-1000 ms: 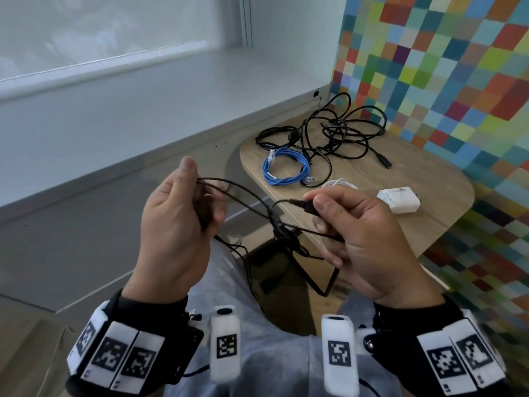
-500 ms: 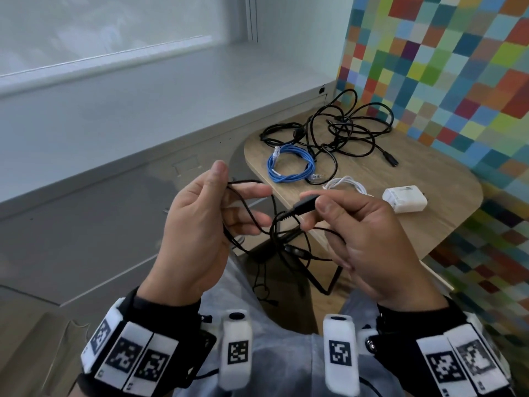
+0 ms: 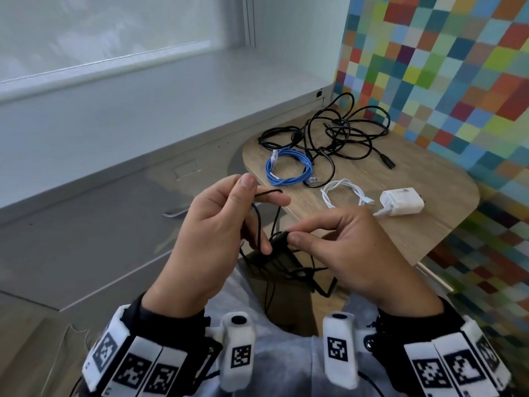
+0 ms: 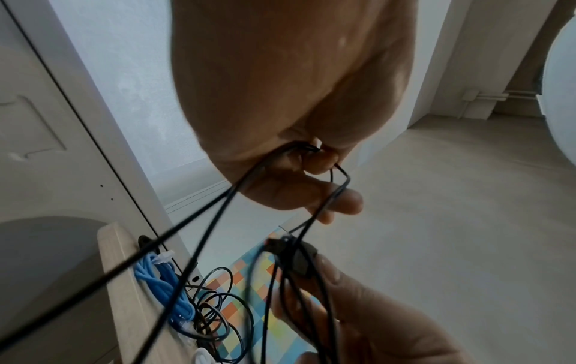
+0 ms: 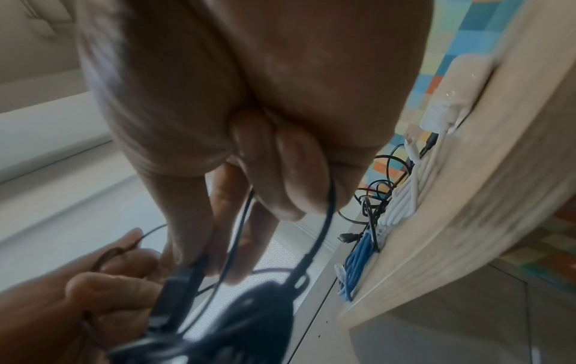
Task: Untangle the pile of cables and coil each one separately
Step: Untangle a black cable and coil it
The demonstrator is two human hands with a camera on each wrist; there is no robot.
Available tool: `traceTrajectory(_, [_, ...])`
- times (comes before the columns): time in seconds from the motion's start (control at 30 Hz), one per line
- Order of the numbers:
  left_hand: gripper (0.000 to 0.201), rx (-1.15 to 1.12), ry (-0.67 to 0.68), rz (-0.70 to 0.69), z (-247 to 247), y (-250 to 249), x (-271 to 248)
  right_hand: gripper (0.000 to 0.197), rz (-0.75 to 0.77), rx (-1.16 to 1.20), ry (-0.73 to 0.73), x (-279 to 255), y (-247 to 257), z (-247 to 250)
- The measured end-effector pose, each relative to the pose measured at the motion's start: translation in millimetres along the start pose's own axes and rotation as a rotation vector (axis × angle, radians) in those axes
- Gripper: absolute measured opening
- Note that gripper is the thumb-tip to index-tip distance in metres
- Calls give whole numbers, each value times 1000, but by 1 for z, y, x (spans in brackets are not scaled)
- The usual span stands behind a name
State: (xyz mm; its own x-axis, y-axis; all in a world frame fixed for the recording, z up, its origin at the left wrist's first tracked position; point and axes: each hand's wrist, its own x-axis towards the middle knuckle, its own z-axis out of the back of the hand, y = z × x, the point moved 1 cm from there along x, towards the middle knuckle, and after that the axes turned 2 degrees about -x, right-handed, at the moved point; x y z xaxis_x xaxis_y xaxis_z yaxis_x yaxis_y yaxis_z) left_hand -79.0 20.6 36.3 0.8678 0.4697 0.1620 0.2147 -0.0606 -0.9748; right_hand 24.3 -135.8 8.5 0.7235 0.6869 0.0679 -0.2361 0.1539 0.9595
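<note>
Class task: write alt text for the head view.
Two hands, left hand and right hand, hold a thin black cable above the lap. Beyond, a wooden table carries a blue cable, white charger and tangled black cables.

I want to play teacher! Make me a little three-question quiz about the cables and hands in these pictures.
1. True or false: the blue cable lies coiled on the table.
2. What does the right hand pinch? A) white charger B) black connector C) blue cable
3. Fill in: the left hand holds loops of a thin ____ cable.

Key: 1 true; 2 B; 3 black.
</note>
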Motion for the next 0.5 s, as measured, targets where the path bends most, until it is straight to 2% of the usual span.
traceTrajectory(0.17, [39,42,28,6,-6,2,-2,14,62,-74,58,0,-1,1])
traceTrajectory(0.3, [38,-70,-24,42,-5,4,1,6,31,-102,169,0,-7,-2])
traceTrajectory(0.4, [36,-123,-32,37,-4,0,0,15,-22,-197,18,3,-12,-4])
traceTrajectory(0.5, [33,-202,-53,-13,-2,-3,-1,20,-31,-118,-168,3,-13,-2])
